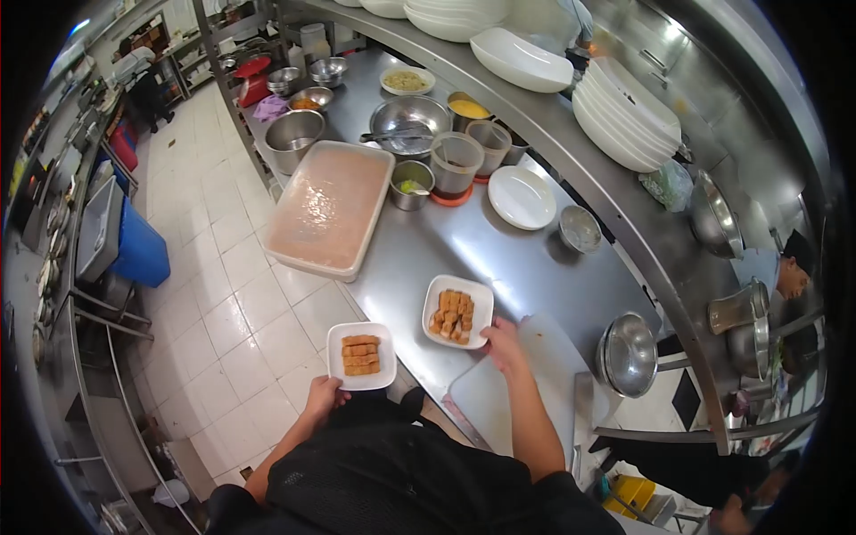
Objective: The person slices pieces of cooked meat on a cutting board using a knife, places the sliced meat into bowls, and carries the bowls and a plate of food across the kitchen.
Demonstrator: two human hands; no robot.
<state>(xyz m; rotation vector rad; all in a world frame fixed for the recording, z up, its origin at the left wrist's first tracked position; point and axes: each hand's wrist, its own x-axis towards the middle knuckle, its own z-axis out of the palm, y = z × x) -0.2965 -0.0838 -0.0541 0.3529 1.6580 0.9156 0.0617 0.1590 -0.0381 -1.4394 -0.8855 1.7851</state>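
My left hand (328,398) grips the lower left edge of a square white dish (386,374), held past the counter's front edge. Several browned rolls (361,355) lie stacked side by side on it. With its fingers at the right rim, my right hand (505,345) holds a second white dish (430,309) over the steel counter (392,285). More browned pieces (453,316) are piled on that dish. A white cutting board (544,374) lies under and beside my right forearm.
A large covered tub (328,209) sits at the counter's left edge. Behind are steel bowls (410,116), clear containers (455,162) and a white plate (522,197). An overhead shelf (615,178) carries stacked plates (624,116). A person (785,272) stands beyond, at right.
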